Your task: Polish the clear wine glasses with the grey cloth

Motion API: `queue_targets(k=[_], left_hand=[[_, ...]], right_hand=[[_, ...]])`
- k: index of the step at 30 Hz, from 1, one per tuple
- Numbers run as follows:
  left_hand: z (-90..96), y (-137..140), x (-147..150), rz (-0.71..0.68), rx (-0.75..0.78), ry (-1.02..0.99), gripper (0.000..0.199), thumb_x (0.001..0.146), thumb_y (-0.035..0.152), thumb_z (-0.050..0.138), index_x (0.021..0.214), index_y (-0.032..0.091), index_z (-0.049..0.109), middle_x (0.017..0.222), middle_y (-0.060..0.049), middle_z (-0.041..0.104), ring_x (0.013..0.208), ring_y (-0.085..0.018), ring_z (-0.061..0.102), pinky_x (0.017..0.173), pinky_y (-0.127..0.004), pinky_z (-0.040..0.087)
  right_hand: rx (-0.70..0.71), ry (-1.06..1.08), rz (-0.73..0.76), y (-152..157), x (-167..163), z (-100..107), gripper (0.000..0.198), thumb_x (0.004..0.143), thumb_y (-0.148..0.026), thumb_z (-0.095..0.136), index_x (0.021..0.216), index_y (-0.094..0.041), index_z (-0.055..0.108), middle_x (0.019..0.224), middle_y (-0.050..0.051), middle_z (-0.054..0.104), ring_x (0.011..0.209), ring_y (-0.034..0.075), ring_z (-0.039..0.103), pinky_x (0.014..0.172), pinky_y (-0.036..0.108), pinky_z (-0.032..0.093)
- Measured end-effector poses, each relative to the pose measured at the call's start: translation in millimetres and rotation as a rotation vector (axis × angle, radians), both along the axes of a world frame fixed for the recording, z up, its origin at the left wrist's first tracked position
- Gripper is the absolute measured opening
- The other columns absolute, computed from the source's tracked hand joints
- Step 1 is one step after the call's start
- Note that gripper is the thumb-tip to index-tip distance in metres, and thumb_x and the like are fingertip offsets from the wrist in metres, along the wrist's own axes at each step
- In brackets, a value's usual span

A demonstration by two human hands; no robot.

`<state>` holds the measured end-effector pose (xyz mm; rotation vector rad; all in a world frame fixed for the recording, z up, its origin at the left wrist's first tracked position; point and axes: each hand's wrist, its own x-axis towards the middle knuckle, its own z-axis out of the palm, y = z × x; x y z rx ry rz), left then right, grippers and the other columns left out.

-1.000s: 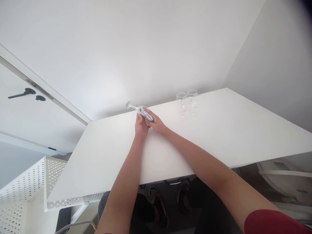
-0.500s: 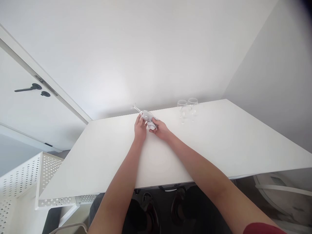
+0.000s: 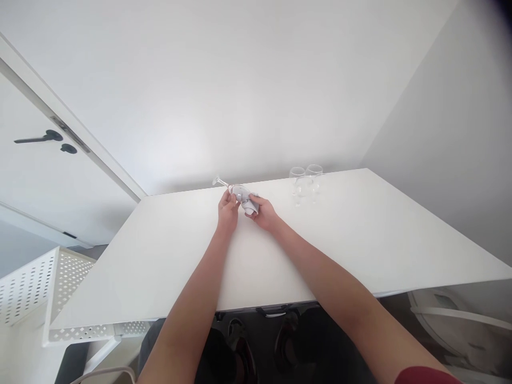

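A clear wine glass lies tilted between my hands, its stem and foot pointing up to the left. My left hand is closed around the glass near the bottom of its bowl. My right hand grips a pale cloth at the glass's rim end. Part of the cloth seems to be tucked into the bowl, though the fingers hide some of it. Both hands are above the far middle of the white table.
Several clear wine glasses stand upright at the table's back edge, right of my hands. A white wall rises behind. A perforated white rack is at the left, below a door handle. A chair stands at lower right.
The view has shifted slightly. My left fingers have moved a little on the glass, and its foot shows from a somewhat different angle. Both hands keep their holds.
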<state>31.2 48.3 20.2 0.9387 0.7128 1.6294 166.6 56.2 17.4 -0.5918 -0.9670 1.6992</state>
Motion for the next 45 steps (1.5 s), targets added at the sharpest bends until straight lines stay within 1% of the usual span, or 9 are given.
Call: queue_targets(k=[5,11,18,22,25,29,33,40,45], left_hand=[[-1.3,-3,2,0.069,-0.026,0.043,0.047,0.09,0.064,0.07,0.122,0.029,0.071,0.128,-0.009,0.068,0.112,-0.022,0.064,0.087,-0.033,0.052],[-2.1,-1,2,0.013,-0.009,-0.019,0.049,0.079,0.047,0.087,0.121,0.029,0.07,0.119,-0.007,0.069,0.108,-0.02,0.064,0.093,-0.035,0.051],[-5.4,0,3,0.084,-0.084,0.11,0.037,0.09,0.059,0.072,0.11,0.028,0.075,0.117,-0.007,0.067,0.112,-0.022,0.062,0.085,-0.031,0.049],[-3.3,-5,4,-0.105,-0.019,0.156,0.041,0.084,0.049,0.082,0.118,0.027,0.076,0.105,-0.006,0.067,0.095,-0.018,0.062,0.076,-0.029,0.05],[1.9,-10,6,-0.343,0.006,0.225,0.068,0.073,0.033,0.091,0.138,0.029,0.068,0.098,-0.003,0.066,0.086,-0.015,0.063,0.072,-0.028,0.052],[5.7,-12,4,-0.539,-0.097,0.168,0.08,0.071,0.024,0.089,0.143,0.032,0.058,0.111,-0.004,0.067,0.101,-0.02,0.071,0.075,-0.03,0.06],[3.4,-11,4,-0.527,-0.272,0.117,0.05,0.083,0.047,0.081,0.123,0.024,0.06,0.115,-0.008,0.069,0.092,-0.023,0.075,0.068,-0.034,0.062],[0.0,-11,11,-0.468,-0.17,0.198,0.071,0.078,0.036,0.089,0.137,0.025,0.051,0.096,-0.005,0.071,0.073,-0.015,0.068,0.071,-0.031,0.055],[-2.0,-7,11,-0.309,-0.138,0.117,0.061,0.077,0.036,0.089,0.13,0.024,0.059,0.089,0.0,0.064,0.062,-0.008,0.056,0.066,-0.027,0.048]], right_hand=[[0.133,-0.147,-0.046,-5,-5,0,0.052,0.078,-0.045,0.083,0.125,-0.026,0.071,0.094,0.0,0.071,0.062,0.012,0.054,0.048,0.026,0.047],[-0.076,0.029,-0.071,-1,2,1,0.035,0.079,-0.05,0.081,0.09,-0.02,0.067,0.075,0.001,0.06,0.061,0.013,0.05,0.046,0.025,0.043],[-0.116,0.013,-0.221,9,8,-4,0.044,0.075,-0.055,0.087,0.098,-0.021,0.07,0.089,0.003,0.068,0.073,0.014,0.057,0.051,0.023,0.047],[-0.091,0.078,-0.289,14,9,-7,0.049,0.075,-0.062,0.086,0.097,-0.021,0.068,0.092,0.004,0.071,0.076,0.016,0.062,0.056,0.025,0.051],[-0.102,0.158,-0.374,21,12,-10,0.052,0.077,-0.069,0.081,0.09,-0.021,0.064,0.084,0.002,0.069,0.074,0.016,0.064,0.059,0.028,0.054],[-0.162,0.188,-0.528,29,18,-14,0.049,0.081,-0.069,0.077,0.084,-0.023,0.061,0.075,-0.001,0.064,0.069,0.014,0.063,0.06,0.027,0.053],[-0.107,0.105,-0.581,26,18,-12,0.047,0.083,-0.068,0.076,0.083,-0.024,0.06,0.075,-0.002,0.063,0.071,0.013,0.063,0.062,0.025,0.052],[-0.039,0.198,-0.474,20,15,-5,0.05,0.086,-0.073,0.069,0.097,-0.025,0.063,0.085,0.001,0.07,0.07,0.015,0.066,0.054,0.027,0.05],[-0.058,0.249,-0.573,25,16,-7,0.039,0.089,-0.062,0.071,0.1,-0.025,0.064,0.096,0.002,0.073,0.081,0.016,0.067,0.061,0.026,0.052]])
